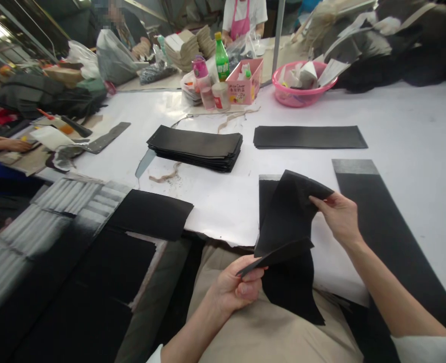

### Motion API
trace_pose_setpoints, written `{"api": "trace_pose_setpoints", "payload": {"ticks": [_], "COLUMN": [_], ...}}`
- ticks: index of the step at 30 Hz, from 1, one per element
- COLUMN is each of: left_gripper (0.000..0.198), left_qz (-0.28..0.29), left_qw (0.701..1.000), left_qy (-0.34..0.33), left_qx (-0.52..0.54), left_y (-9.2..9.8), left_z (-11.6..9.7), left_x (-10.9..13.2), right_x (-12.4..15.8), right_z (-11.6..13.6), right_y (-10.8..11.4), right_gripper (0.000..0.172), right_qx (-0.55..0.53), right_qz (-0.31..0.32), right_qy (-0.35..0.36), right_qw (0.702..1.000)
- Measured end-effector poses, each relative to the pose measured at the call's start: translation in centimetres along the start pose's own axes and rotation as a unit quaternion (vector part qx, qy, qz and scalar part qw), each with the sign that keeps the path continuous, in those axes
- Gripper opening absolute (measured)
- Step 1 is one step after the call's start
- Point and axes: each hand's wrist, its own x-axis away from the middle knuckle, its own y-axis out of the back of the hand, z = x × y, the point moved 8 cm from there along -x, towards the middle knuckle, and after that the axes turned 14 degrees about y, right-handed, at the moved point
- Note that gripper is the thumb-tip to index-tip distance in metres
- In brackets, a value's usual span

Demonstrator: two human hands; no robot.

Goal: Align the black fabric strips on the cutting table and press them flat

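A black sheet [285,217], bent and curling, hangs between my two hands above the table's near edge. My left hand [241,285] pinches its lower left corner, with the fingers closed. At its upper right corner my right hand [336,214] grips the edge between thumb and fingers. Under it another black strip [293,292] with a grey end band hangs off the table over my lap. To the right lies a long black strip [389,217] with a grey end. Farther back are a thick stack of black pieces [196,143] and a thinner black stack [310,137].
At left are black panels with grey-white bands [64,201] and a black piece [151,214]. A pink basin [302,98], pink box [245,83] and green bottle [221,58] stand at the back. Co-workers sit beyond; one person's hand [18,145] shows at left.
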Motion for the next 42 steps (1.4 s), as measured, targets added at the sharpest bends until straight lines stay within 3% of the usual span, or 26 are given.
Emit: {"api": "trace_pose_setpoints", "payload": {"ticks": [5,7,9,12,14,17,18,20,22,23,27,29,33,36,39,42], "left_gripper": [0.024,0.027,0.031,0.025,0.023,0.03,0.031,0.031,0.036,0.038,0.032,0.034,0.035,0.035,0.032,0.029], "left_qz": [-0.025,-0.053,-0.101,-0.161,-0.218,-0.35,-0.385,-0.427,-0.436,-0.424,-0.35,-0.346,-0.353,-0.365,-0.384,-0.397], "left_qw": [0.998,0.991,0.96,0.879,0.802,0.664,0.632,0.598,0.599,0.615,0.732,0.759,0.773,0.771,0.753,0.733], "left_qy": [-0.026,-0.024,0.006,0.041,0.029,-0.038,-0.08,-0.179,-0.266,-0.292,-0.293,-0.281,-0.265,-0.257,-0.247,-0.24], "left_qx": [-0.041,-0.122,-0.259,-0.448,-0.555,-0.659,-0.668,-0.655,-0.616,-0.597,-0.506,-0.475,-0.456,-0.454,-0.473,-0.498], "left_y": [0.5,0.3,0.0,-0.8,-1.2,-1.4,-1.7,-2.4,-2.7,-2.7,-1.5,-0.9,-0.4,-0.1,0.2,0.2], "left_z": [0.2,0.7,1.3,0.8,-1.2,-6.6,-8.6,-12.5,-15.7,-16.8,-19.2,-19.7,-20.3,-21.0,-21.9,-22.6], "left_x": [-0.3,-0.3,0.2,1.8,3.1,4.5,4.6,4.1,2.7,1.5,-3.8,-5.6,-7.3,-7.9,-8.2,-8.5], "right_x": [0.0,-0.2,-0.3,-0.3,0.1,1.0,1.3,1.7,1.9,1.8,1.1,0.6,-1.1,-2.1,-3.0,-3.7], "right_z": [0.5,0.7,1.2,1.9,2.5,3.2,3.4,3.6,3.5,3.4,2.7,2.0,1.1,0.7,0.1,-1.3], "right_y": [-0.5,-0.6,-0.6,-1.5,-2.8,-4.9,-5.5,-6.5,-7.0,-7.1,-6.9,-6.4,-4.6,-4.0,-4.2,-4.5], "right_gripper": [0.035,0.036,0.036,0.037,0.038,0.038,0.038,0.037,0.038,0.038,0.038,0.036,0.042,0.048,0.046,0.042], "right_qx": [-0.024,-0.04,-0.056,-0.114,-0.163,-0.215,-0.228,-0.245,-0.248,-0.244,-0.221,-0.177,-0.013,0.075,0.115,0.11], "right_qz": [0.007,0.008,0.007,0.036,0.083,0.158,0.177,0.203,0.217,0.22,0.222,0.212,0.159,0.133,0.141,0.146], "right_qy": [0.002,-0.006,-0.02,-0.057,-0.093,-0.136,-0.146,-0.163,-0.173,-0.176,-0.178,-0.169,-0.102,-0.062,-0.042,-0.072], "right_qw": [1.0,0.999,0.998,0.991,0.979,0.954,0.946,0.934,0.928,0.928,0.933,0.946,0.982,0.986,0.982,0.981]}}
